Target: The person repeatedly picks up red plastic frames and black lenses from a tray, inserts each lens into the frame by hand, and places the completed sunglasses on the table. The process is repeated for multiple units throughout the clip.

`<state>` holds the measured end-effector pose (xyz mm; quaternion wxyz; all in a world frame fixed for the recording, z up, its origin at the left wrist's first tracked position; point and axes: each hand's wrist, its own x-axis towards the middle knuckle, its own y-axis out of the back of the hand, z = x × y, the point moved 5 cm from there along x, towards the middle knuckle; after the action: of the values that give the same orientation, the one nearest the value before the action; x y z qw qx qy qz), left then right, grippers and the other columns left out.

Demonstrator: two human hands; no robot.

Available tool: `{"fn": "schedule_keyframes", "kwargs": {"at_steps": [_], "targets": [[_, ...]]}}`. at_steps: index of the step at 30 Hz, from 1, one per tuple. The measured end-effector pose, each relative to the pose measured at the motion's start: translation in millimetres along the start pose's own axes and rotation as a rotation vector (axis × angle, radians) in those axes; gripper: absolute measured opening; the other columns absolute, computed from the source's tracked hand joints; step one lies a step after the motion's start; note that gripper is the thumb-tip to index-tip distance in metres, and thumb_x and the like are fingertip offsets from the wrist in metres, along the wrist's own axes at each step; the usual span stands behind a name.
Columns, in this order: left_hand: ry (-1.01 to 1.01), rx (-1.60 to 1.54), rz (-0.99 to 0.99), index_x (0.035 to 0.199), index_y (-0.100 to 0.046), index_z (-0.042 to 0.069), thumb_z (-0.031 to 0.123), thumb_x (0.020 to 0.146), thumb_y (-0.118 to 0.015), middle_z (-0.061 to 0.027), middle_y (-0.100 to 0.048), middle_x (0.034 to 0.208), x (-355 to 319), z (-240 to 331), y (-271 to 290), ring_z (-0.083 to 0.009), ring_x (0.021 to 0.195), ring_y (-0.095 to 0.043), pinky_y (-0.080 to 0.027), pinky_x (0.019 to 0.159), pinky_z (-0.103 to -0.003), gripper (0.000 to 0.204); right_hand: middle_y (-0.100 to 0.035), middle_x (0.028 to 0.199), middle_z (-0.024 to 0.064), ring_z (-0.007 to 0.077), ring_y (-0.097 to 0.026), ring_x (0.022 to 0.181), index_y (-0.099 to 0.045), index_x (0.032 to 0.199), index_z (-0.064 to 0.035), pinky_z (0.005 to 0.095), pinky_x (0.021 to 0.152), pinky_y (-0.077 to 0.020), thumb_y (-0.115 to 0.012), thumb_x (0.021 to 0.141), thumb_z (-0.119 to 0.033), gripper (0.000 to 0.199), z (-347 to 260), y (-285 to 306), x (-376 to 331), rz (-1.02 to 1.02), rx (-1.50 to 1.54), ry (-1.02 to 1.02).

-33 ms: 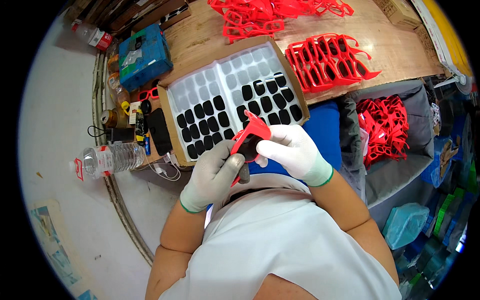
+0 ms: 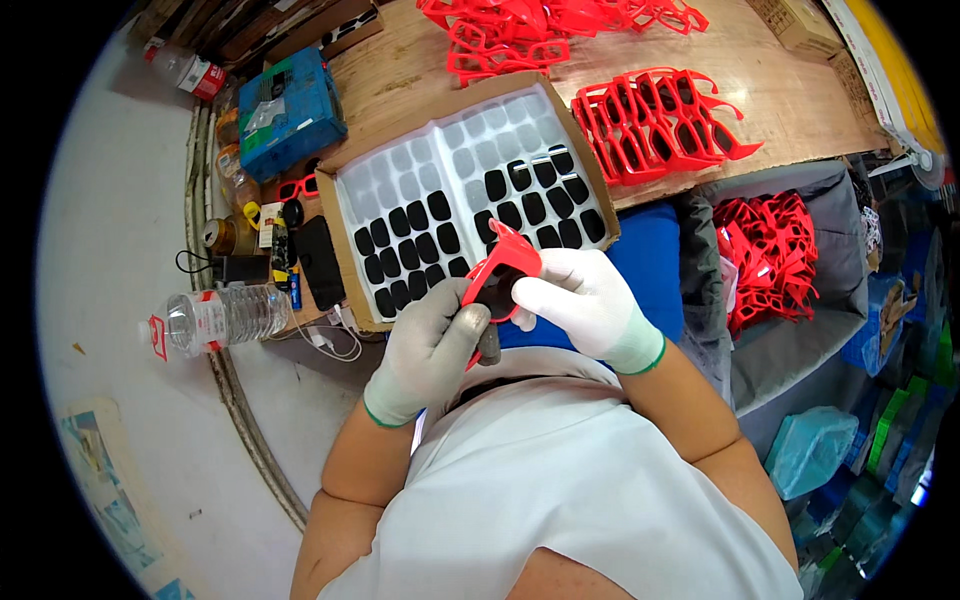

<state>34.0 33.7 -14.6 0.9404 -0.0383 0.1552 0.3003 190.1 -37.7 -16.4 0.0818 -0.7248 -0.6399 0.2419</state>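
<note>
Between my two gloved hands, just in front of my body, is a pair of red sunglasses (image 2: 515, 252), tilted, with a dark lens in view. My left hand (image 2: 430, 345) is closed on its left side, the thumb by the lens; the glove's fingertips are grey and worn. On the other side my right hand (image 2: 590, 305) pinches the rim, thumb against the dark lens. Right beyond the hands lies an open cardboard box (image 2: 357, 285) with a pale lens tray. Rows of black lenses (image 2: 425, 247) fill its nearer part; farther pockets look pale grey.
Several red sunglasses (image 2: 655, 125) stand lined up right of the box, with more red frames (image 2: 510, 45) heaped behind. A grey fabric bin (image 2: 790, 355) at the right holds many red frames. A blue case (image 2: 290, 115), a black phone (image 2: 318, 262) and a plastic bottle (image 2: 235, 318) are left.
</note>
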Motion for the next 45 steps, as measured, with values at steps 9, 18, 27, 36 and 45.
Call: {"fn": "schedule_keyframes", "kwargs": {"at_steps": [9,18,27,36,45], "targets": [[-0.264,0.381,0.183,0.104,-0.057,-0.006,0.018,0.103,-0.046,-0.0060,-0.062,0.063,-5.7,16.9,-10.1,-0.0110,0.056,-0.060,-0.049,0.054,-0.028,0.026,-0.053,0.061,0.0061,0.0120,-0.047,0.055,-0.066,0.081,0.0021,0.0307,0.053,-0.0394,-0.062,0.093,-0.018,0.023,4.1,-2.2,-0.4,0.240,-0.507,0.342],[-0.187,0.190,0.138,0.103,-0.059,-0.004,0.010,0.100,-0.051,-0.0040,-0.061,0.060,-1.3,5.1,-6.0,-0.0100,0.052,-0.061,-0.048,0.051,-0.026,0.017,-0.064,0.100,0.0039,0.0087,-0.055,0.086,-0.066,0.111,0.0024,0.0251,0.080,-0.0458,-0.065,0.093,-0.022,0.030,22.8,-10.7,3.7,0.003,0.354,-0.010],[-0.073,0.025,0.014,0.106,-0.060,-0.005,0.013,0.102,-0.050,-0.0054,-0.062,0.066,-1.7,1.8,-8.7,-0.0099,0.057,-0.061,-0.049,0.055,-0.026,0.021,-0.065,0.095,0.0040,0.0095,-0.056,0.084,-0.068,0.106,0.0025,0.0266,0.080,-0.0459,-0.068,0.090,-0.020,0.028,32.9,-1.9,3.3,-0.092,0.412,0.010],[-0.084,0.103,-0.011,0.117,-0.055,-0.006,0.013,0.103,-0.047,-0.0076,-0.065,0.074,0.1,-2.5,-6.9,-0.0126,0.067,-0.062,-0.051,0.065,-0.028,0.025,-0.065,0.091,0.0019,0.0075,-0.055,0.079,-0.067,0.105,0.0008,0.0244,0.072,-0.0460,-0.062,0.096,-0.022,0.025,28.5,-1.1,-0.5,0.140,0.155,-0.010],[-0.045,-0.051,-0.062,0.117,-0.055,-0.007,0.012,0.102,-0.047,-0.0074,-0.065,0.079,1.4,-14.1,-9.2,-0.0121,0.070,-0.061,-0.051,0.067,-0.028,0.025,-0.066,0.093,0.0030,0.0068,-0.054,0.079,-0.067,0.105,0.0008,0.0231,0.071,-0.0451,-0.064,0.095,-0.019,0.023,35.7,-0.4,-1.1,0.160,0.303,-0.025]]}}
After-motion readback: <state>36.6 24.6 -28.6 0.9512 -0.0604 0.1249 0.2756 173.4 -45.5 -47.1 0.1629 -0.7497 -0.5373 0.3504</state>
